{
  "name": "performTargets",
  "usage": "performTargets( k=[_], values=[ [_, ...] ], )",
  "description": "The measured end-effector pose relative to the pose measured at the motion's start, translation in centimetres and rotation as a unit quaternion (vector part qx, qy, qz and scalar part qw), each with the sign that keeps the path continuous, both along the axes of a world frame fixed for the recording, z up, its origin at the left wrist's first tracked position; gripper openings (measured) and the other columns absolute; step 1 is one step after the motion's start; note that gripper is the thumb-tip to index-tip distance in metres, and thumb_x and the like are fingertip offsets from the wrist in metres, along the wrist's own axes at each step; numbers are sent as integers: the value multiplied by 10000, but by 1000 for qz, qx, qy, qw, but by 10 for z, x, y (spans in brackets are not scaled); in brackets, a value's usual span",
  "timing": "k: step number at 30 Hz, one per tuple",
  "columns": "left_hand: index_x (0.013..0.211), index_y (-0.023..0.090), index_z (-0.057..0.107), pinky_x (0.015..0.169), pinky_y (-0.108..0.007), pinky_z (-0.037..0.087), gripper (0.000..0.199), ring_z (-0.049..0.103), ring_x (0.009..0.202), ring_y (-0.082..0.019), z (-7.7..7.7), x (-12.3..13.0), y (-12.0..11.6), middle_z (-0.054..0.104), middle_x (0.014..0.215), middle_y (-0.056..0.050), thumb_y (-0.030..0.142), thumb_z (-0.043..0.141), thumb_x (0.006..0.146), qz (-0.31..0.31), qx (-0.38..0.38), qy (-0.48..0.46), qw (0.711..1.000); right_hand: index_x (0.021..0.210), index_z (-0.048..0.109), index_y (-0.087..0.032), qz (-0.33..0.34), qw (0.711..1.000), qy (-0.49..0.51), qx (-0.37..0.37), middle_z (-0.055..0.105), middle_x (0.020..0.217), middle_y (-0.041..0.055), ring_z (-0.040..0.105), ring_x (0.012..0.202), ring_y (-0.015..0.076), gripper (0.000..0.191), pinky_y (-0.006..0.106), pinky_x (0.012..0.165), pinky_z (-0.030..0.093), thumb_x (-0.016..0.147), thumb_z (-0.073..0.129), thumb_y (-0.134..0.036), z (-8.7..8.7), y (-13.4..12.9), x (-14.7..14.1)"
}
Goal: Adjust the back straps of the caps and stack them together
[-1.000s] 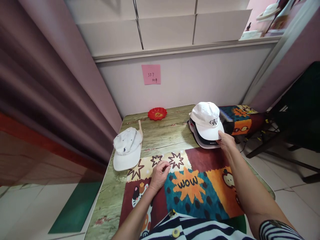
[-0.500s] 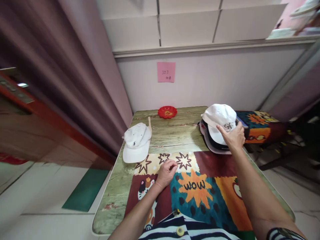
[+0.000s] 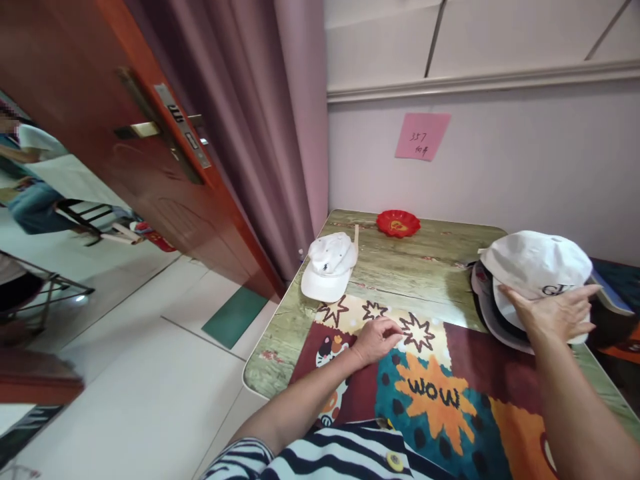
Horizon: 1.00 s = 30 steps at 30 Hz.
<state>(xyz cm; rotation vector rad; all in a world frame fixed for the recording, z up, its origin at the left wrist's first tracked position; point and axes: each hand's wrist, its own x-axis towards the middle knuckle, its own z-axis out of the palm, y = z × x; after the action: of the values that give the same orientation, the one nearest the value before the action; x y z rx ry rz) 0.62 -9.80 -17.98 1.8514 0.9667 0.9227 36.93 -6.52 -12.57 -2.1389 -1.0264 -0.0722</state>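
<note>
My right hand (image 3: 560,313) rests against the front of a white cap (image 3: 537,260) with dark letters. Its thumb lies near the brim and its fingers are spread across the cap's side. Under that cap sit other caps, a dark one and a pale-brimmed one (image 3: 493,313), mostly covered. My left hand (image 3: 377,339) lies on the patterned cloth (image 3: 435,387), fingers curled together with nothing visible in them. Up and to its left, near the table's left edge, is a second white cap (image 3: 327,267) with a small dark emblem and a strap sticking up behind.
A red scalloped dish (image 3: 399,224) stands at the back of the table (image 3: 420,257). A pink note (image 3: 423,137) is on the wall. Left are a curtain (image 3: 295,120), a wooden door (image 3: 125,133) and a green mat (image 3: 235,317). A seated person (image 3: 45,160) is beyond the door.
The view has swung left, bringing more of the door and a seated person into sight. My right hand stays at the lettered cap, its fingers now more spread. My left hand stays curled.
</note>
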Motion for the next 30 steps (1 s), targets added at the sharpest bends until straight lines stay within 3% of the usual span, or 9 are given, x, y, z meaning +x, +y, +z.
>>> performTargets(
  k=[3, 5, 6, 8, 10, 13, 17, 23, 30],
  values=[
    [891, 189, 748, 722, -270, 536, 90, 685, 801, -170, 14, -11, 14, 753, 914, -54, 214, 698, 821, 41, 0, -21, 999, 1644, 1, -118, -80, 992, -59, 82, 137, 1665, 301, 122, 1538, 498, 1269, 703, 1219, 63, 736, 671, -698, 11, -11, -27],
    [857, 199, 731, 788, -288, 542, 57, 690, 886, -187, 30, -26, 37, 748, 928, -49, 203, 720, 802, 110, 44, -15, 993, 1655, 6, -224, 0, 984, -134, 119, 105, 1705, 190, 66, 1574, 393, 1070, 567, 1270, 40, 858, 608, -609, 13, -18, -54],
    [853, 204, 722, 832, -302, 543, 70, 689, 906, -189, 39, -36, 53, 743, 933, -43, 181, 727, 787, 159, 65, 6, 985, 1653, 13, -250, 46, 978, -154, 131, 131, 1708, 161, 61, 1582, 357, 977, 544, 1277, 43, 908, 560, -567, 10, -19, -68],
    [865, 210, 707, 888, -341, 533, 89, 676, 944, -209, 57, -59, 87, 724, 964, -49, 176, 727, 785, 264, 81, 45, 960, 1627, 169, -193, 158, 964, -165, 136, 287, 1653, 190, 199, 1556, 358, 846, 579, 1259, 158, 938, 516, -540, -3, -17, -98],
    [971, 196, 690, 1011, -405, 475, 157, 625, 1102, -252, 72, -81, 122, 684, 1110, -98, 192, 702, 815, 328, 88, 56, 939, 1568, 303, -142, 241, 957, -108, 119, 336, 1614, 212, 302, 1511, 352, 815, 563, 1218, 274, 911, 532, -567, -23, -8, -125],
    [1072, 192, 667, 1091, -412, 394, 299, 556, 1227, -279, 84, -106, 160, 616, 1265, -125, 231, 753, 788, 430, 79, 141, 888, 1464, 443, -106, 263, 959, 22, 106, 471, 1499, 232, 419, 1425, 340, 768, 533, 1168, 348, 881, 535, -597, -53, 8, -156],
    [1007, 180, 689, 1063, -455, 386, 325, 557, 1213, -336, 80, -119, 180, 629, 1236, -148, 285, 816, 726, 447, 52, 184, 874, 1387, 522, -112, 225, 960, 147, 80, 569, 1374, 221, 551, 1260, 333, 745, 506, 1086, 425, 845, 552, -623, -77, 19, -178],
    [764, 200, 699, 1002, -400, 415, 45, 620, 1084, -274, 69, -122, 187, 712, 1031, -84, 217, 740, 765, 433, 44, 197, 879, 1369, 547, -100, 200, 965, 156, 74, 615, 1284, 219, 590, 1183, 343, 711, 481, 1060, 436, 857, 545, -593, -85, 22, -184],
    [710, 215, 700, 833, -309, 479, 47, 643, 852, -197, 93, -135, 194, 716, 857, -26, 232, 726, 746, 435, 60, 157, 885, 1388, 536, -100, 211, 961, 161, 73, 602, 1318, 220, 595, 1182, 342, 712, 477, 1052, 445, 861, 547, -578, -84, 23, -183]
  ],
)
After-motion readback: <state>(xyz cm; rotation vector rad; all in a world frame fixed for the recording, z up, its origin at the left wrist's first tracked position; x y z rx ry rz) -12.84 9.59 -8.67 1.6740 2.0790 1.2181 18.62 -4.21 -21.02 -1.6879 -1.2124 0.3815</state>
